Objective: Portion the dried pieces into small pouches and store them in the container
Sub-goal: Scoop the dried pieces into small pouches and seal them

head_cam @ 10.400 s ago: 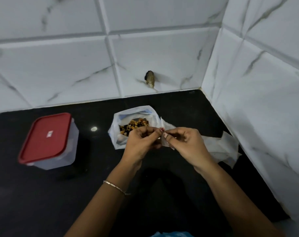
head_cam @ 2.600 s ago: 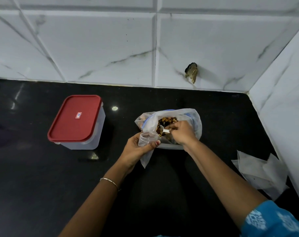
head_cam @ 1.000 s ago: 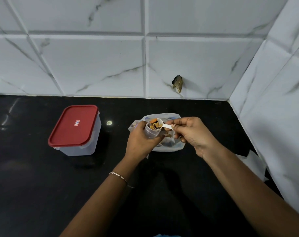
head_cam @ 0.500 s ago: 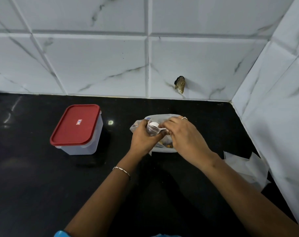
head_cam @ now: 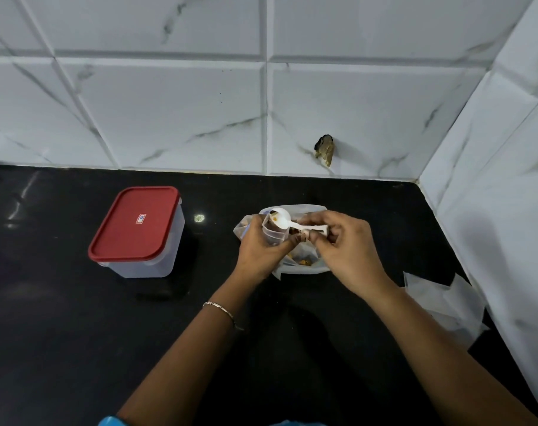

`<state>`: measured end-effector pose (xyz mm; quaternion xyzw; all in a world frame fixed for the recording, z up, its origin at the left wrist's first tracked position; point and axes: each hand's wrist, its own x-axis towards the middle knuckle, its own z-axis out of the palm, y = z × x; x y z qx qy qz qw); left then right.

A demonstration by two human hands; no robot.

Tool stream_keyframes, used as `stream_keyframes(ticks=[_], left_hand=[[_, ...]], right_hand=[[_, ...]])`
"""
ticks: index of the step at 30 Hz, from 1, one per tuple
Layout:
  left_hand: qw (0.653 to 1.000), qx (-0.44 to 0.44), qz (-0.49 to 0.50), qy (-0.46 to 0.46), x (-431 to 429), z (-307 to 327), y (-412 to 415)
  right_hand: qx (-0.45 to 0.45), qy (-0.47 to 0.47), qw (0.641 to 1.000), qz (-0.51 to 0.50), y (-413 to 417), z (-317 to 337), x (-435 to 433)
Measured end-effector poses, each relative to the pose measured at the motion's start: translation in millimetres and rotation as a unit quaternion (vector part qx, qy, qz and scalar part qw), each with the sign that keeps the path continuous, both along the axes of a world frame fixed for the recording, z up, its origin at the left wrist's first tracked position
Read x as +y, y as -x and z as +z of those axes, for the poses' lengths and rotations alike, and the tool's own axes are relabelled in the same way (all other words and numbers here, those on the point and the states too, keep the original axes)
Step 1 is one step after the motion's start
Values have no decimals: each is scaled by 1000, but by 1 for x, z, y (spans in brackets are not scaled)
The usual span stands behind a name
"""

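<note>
The container (head_cam: 144,259) sits shut under its red lid (head_cam: 134,223) on the counter (head_cam: 61,318), contents unseen. The left hand (head_cam: 258,250) is curled round a small pouch (head_cam: 273,234). The spoon (head_cam: 281,218) tips at the pouch's mouth, above the bag (head_cam: 304,267) of dried pieces (head_cam: 303,260). The right hand (head_cam: 347,250) pinches the spoon's handle. Spare pouches (head_cam: 440,299) lie far right.

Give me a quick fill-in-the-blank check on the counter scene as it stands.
The container has a lid coloured ____.
The left hand grips a small clear ____.
The right hand pinches a white ____.
The spare packets lie to the ____ of both hands.
Missing: red, pouch, spoon, right.
</note>
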<state>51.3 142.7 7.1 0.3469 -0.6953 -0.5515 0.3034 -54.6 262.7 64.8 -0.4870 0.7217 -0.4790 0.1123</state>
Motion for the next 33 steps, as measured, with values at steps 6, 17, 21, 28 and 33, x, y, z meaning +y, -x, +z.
stream_keyframes(ticks=[6, 17, 21, 28, 33], left_hand=[[1000, -23, 15, -4, -1, -5, -8], [996, -62, 47, 35, -8, -9, -19], [997, -63, 41, 28, -14, -11, -21], [997, -70, 42, 14, -23, -19, -23], [997, -67, 22, -4, -26, -26, -21]], right_hand=[[-454, 1, 887, -78, 14, -5, 6], [65, -129, 982, -120, 30, -68, -48], [258, -143, 953, -65, 34, -75, -63], [287, -262, 921, -9, 42, -89, -74], [183, -213, 960, -10, 54, -79, -73]])
